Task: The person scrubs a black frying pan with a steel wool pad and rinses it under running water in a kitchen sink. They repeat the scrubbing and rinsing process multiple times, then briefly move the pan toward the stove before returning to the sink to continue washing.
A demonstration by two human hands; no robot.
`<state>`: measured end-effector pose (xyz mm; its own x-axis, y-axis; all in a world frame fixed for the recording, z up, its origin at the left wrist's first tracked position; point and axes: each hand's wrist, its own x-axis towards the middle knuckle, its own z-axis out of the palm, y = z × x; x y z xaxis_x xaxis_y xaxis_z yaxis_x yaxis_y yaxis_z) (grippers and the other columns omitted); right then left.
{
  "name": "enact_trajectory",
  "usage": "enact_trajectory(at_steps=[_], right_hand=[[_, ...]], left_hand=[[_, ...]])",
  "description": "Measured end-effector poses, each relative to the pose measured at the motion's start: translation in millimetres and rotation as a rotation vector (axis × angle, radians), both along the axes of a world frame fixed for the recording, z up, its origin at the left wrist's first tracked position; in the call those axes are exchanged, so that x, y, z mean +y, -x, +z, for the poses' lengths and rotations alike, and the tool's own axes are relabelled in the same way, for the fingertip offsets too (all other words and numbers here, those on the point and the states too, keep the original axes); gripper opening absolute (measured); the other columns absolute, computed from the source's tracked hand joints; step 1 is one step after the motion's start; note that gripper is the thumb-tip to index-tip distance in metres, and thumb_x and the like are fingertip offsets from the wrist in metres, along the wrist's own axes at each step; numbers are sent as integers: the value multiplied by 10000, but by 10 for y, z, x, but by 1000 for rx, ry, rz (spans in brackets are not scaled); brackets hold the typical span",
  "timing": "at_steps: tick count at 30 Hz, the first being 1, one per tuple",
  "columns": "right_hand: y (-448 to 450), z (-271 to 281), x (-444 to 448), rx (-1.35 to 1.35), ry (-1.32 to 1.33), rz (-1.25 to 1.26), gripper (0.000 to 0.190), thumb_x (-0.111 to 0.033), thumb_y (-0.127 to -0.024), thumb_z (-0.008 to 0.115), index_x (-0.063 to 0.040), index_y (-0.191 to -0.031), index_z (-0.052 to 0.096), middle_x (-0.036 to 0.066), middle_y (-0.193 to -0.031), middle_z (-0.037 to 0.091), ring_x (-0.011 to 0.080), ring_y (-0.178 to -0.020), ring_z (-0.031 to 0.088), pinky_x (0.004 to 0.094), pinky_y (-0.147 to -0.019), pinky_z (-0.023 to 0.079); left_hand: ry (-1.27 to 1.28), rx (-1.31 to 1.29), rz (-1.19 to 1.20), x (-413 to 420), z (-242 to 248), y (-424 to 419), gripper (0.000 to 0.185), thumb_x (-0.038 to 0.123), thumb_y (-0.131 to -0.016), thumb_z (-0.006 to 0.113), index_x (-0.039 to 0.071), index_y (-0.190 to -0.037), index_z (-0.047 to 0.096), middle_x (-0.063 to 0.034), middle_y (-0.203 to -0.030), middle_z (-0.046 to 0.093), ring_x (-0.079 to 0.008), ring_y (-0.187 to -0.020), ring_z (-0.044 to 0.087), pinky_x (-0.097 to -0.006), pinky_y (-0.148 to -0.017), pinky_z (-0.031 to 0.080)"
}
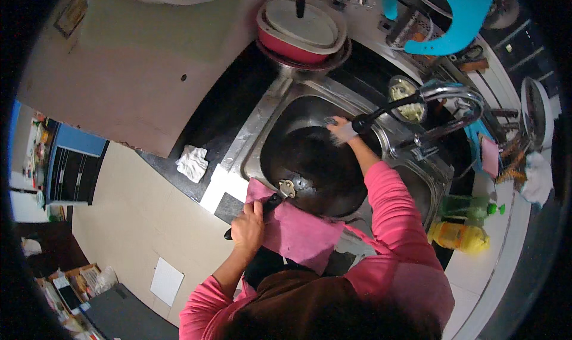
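A large black wok (324, 165) lies tilted in the stainless-steel sink (254, 154). My left hand (248, 226) is closed around its black handle (272, 202), over the counter's front edge. My right hand (344, 129) is at the wok's far rim, just below the black spray head of the faucet (363, 124). Its fingers appear to close on a small grey scourer (331, 121), blurred and partly hidden. A whitish blur, probably running water, covers part of that hand. Beneath the wok handle, a pink cloth (308, 237) drapes over the sink's front edge.
A crumpled white cloth (192, 163) lies on the black counter left of the sink. Red and white basins (301, 31) stand behind it. A bowl of pale pieces (407, 99) sits behind the faucet. Green (467, 207) and yellow (460, 237) bottles stand at right.
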<state>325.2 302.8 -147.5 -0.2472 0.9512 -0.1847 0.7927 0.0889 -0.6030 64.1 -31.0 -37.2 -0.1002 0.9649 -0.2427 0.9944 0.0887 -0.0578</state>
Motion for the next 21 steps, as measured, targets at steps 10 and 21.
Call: enact_trajectory(at_steps=[10, 21], right_hand=[[803, 1137, -1595, 104, -581, 487, 379, -250, -660, 676, -152, -1025, 675, 58, -1091, 595, 306, -1011, 535, 412, -832, 483], [-283, 796, -1406, 62, -312, -440, 381, -291, -700, 672, -121, -1041, 663, 89, -1117, 594, 353, -980, 576, 425, -838, 484]], left_hand=[[32, -38, -9, 55, -6, 44, 165, 152, -894, 453, 102, -1050, 451, -121, -931, 613, -289, -688, 677, -397, -550, 541], [59, -28, -59, 76, -54, 122, 337, 226, -878, 488, 96, -1181, 416, -172, -851, 652, -382, -707, 666, -480, -605, 525]])
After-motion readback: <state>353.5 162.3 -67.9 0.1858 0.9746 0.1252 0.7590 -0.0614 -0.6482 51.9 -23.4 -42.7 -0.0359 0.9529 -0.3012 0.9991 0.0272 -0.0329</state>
